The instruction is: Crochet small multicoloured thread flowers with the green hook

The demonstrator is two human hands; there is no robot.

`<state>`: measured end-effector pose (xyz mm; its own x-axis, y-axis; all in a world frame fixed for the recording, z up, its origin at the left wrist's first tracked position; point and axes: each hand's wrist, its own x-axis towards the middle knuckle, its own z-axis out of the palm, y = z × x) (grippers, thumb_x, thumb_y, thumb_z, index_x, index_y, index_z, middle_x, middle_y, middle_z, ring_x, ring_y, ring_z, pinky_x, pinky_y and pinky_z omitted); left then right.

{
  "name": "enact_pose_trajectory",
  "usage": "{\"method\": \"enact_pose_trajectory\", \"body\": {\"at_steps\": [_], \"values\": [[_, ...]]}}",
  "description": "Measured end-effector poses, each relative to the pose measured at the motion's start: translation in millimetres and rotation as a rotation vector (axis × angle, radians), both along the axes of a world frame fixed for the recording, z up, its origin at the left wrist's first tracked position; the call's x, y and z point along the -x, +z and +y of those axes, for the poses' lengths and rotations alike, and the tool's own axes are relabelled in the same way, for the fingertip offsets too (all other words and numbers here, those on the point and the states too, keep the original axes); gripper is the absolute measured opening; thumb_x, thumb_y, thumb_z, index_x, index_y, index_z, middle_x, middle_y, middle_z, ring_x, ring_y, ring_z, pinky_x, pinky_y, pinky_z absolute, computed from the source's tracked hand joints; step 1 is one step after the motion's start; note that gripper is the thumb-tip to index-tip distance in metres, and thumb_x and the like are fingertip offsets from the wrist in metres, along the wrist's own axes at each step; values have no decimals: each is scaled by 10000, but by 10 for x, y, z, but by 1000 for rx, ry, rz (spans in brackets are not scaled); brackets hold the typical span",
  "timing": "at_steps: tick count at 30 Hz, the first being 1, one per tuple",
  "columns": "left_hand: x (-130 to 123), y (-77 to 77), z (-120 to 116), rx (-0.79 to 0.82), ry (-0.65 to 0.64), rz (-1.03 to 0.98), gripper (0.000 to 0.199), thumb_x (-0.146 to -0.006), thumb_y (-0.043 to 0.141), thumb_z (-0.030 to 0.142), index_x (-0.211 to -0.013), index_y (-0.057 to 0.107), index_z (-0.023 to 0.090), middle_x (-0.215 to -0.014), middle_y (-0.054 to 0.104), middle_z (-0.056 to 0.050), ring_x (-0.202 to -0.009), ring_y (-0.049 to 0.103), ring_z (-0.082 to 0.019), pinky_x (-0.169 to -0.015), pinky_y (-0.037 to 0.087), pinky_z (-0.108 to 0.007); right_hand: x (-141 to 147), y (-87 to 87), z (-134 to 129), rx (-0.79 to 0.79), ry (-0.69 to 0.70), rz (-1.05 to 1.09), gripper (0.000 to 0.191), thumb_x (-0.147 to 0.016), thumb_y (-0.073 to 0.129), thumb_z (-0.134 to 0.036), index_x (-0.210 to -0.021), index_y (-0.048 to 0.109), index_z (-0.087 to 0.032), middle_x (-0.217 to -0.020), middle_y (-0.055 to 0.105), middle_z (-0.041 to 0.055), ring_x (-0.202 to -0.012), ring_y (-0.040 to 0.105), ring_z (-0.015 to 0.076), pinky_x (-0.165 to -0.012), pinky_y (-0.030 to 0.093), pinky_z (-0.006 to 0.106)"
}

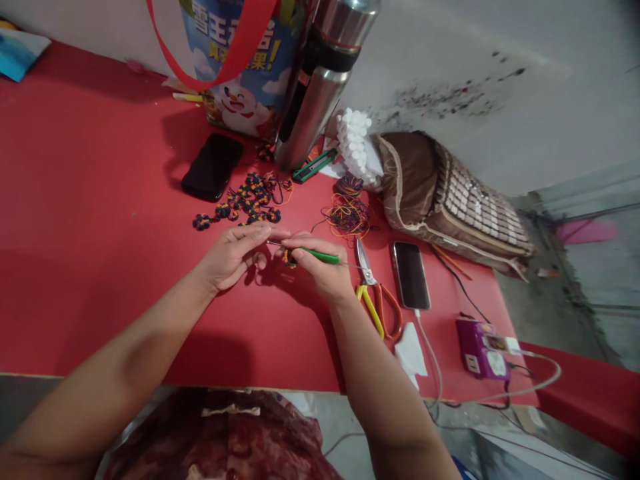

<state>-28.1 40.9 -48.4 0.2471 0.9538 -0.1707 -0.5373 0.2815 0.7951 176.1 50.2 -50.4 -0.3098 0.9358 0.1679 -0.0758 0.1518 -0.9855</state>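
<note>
My right hand (323, 267) is closed around a green-handled crochet hook (325, 256), its metal tip pointing left. The tip reaches the pinched thumb and forefinger of my left hand (240, 257); what these fingers hold is too small to make out. Under the hook, by my right fingertips, hangs a small dark and orange crocheted piece (289, 259). Just beyond my hands lie several finished-looking dark, multicoloured crocheted pieces (253, 193). A loose tangle of dark and orange yarn (347, 210) rests behind my right hand.
Scissors (370, 280) and a charging phone (411, 275) lie right of my right hand, near a purple power strip (480, 350). Behind are a black phone (213, 167), a steel flask (320, 87), a green box cutter (315, 165), a printed bag (240, 100) and a brown cushion (450, 187).
</note>
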Motion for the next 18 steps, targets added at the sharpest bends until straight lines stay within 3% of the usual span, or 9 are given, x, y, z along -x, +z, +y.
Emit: {"method": "enact_pose_trajectory", "body": {"at_steps": [5, 8, 15, 18], "values": [[17, 37, -7, -26, -26, 3, 364, -782, 1015, 508, -938, 942, 186, -1171, 805, -122, -645, 670, -73, -488, 566, -175, 41, 44, -10, -197, -46, -90, 141, -944, 865, -470, -1058, 929, -418, -1026, 912, 38, -1134, 746, 280, -1130, 566, 550], [12, 44, -3, -30, -24, -11, 364, -773, 1026, 497, -932, 936, 183, -1148, 812, -114, -616, 666, -75, -476, 579, -192, 69, 25, -18, -236, -44, -84, 141, -956, 858, -465, -1073, 926, -425, -1056, 916, 32, -1272, 730, 306, -1221, 520, 603], [-73, -19, 7, 24, 32, -60, 399, -694, 1077, 504, -882, 930, 184, -707, 735, -32, -570, 621, -63, -494, 498, -131, 180, -83, -66, -121, -174, 40, 147, -955, 864, -451, -1085, 923, -422, -1112, 902, 22, -1207, 763, 255, -1143, 608, 508], [-150, -9, -38, 44, 73, -93, 352, -716, 1071, 465, -897, 929, 198, -709, 724, -8, -599, 581, -39, -545, 475, -107, 249, -90, -97, -160, -287, 29, 152, -991, 821, -383, -1106, 921, -394, -1114, 892, 25, -1157, 771, 230, -1123, 615, 474]]}}
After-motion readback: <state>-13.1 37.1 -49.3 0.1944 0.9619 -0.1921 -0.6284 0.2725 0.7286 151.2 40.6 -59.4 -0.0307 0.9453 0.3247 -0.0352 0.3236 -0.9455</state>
